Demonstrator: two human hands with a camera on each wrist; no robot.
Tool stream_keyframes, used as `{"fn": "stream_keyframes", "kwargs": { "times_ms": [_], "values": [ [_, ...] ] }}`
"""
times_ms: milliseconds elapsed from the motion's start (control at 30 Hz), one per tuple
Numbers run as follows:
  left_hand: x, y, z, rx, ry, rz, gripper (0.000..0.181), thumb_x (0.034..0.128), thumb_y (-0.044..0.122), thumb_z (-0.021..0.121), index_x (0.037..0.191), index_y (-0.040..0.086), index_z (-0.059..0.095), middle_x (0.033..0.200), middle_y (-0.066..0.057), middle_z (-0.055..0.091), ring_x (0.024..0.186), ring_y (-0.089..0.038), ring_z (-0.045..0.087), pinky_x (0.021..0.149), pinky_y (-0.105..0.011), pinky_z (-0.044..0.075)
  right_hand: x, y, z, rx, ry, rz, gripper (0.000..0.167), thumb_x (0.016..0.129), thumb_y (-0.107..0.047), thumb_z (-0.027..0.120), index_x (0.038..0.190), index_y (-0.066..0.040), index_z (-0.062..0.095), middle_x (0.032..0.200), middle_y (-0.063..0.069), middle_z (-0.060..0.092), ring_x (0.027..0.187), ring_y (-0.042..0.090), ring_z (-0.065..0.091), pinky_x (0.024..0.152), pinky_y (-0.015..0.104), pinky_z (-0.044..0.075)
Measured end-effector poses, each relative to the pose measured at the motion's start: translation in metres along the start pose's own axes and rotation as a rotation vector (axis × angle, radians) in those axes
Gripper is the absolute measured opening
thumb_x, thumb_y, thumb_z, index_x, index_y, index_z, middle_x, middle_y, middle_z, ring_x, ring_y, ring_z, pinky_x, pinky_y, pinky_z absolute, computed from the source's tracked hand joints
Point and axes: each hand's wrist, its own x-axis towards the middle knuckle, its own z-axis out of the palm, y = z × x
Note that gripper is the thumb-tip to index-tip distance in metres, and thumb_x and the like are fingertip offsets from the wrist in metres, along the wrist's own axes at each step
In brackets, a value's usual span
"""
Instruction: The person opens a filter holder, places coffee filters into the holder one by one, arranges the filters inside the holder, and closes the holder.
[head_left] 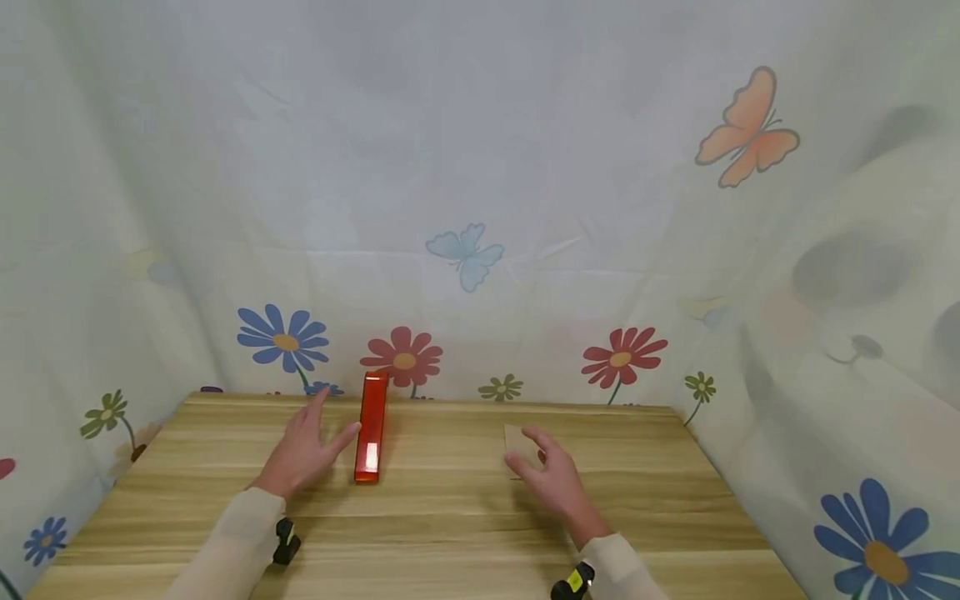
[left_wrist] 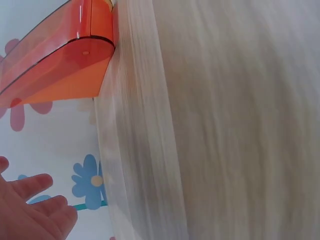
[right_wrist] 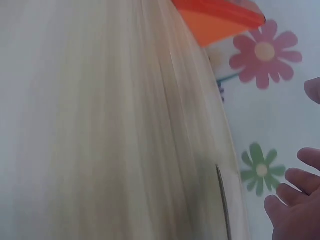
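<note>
A long red see-through plastic case (head_left: 371,429) lies on the wooden table, left of the middle. My left hand (head_left: 306,446) is just to its left, fingers spread and thumb toward the case. In the left wrist view a gap shows between that hand (left_wrist: 32,212) and the case (left_wrist: 60,55); it holds nothing. Farther right, my right hand (head_left: 551,475) hovers with loosely bent fingers and nothing in its grasp. Behind its fingers lies a thin, flat, wood-coloured piece (head_left: 516,437), partly hidden by the hand. In the right wrist view the piece's dark edge (right_wrist: 223,200) shows; its kind is unclear.
The wooden table (head_left: 435,533) ends at a pale curtain (head_left: 375,167) printed with flowers and butterflies, which hangs behind and at both sides. A black band clip (head_left: 287,542) sits at the left wrist, and another clip (head_left: 573,581) at the right.
</note>
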Motion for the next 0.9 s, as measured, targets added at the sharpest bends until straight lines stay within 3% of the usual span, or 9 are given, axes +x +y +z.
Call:
{"fn": "stream_keyframes", "kwargs": {
  "times_ms": [167,533,900],
  "values": [
    [0.005,0.005,0.004,-0.049,-0.008,-0.017,0.106,0.0929,0.077,0.048,0.164,0.007,0.011,0.167,-0.028,0.02,0.149,-0.054,0.025,0.115,-0.072,0.028,0.0,-0.007,0.022,0.106,-0.022,-0.034,0.064,0.095,-0.029,0.075,0.145,0.002,0.052,0.153,0.022,0.05,0.145,0.042,0.044,0.117,0.057,0.038],
    [0.011,0.01,0.008,-0.144,-0.048,-0.056,0.107,0.0917,0.077,0.051,0.164,0.011,0.007,0.166,-0.026,0.025,0.149,-0.051,0.029,0.116,-0.07,0.029,-0.003,-0.019,0.06,0.199,-0.057,-0.06,0.065,0.092,-0.023,0.078,0.144,0.005,0.051,0.151,0.022,0.052,0.144,0.042,0.044,0.117,0.056,0.039],
    [0.02,0.012,0.008,-0.267,-0.079,-0.112,0.108,0.0889,0.08,0.052,0.165,0.019,0.006,0.168,-0.021,0.023,0.152,-0.048,0.027,0.118,-0.069,0.028,-0.005,-0.038,0.099,0.324,-0.058,-0.058,0.061,0.09,-0.021,0.079,0.142,0.001,0.055,0.152,0.022,0.051,0.143,0.039,0.047,0.118,0.052,0.04]
  ]
}}
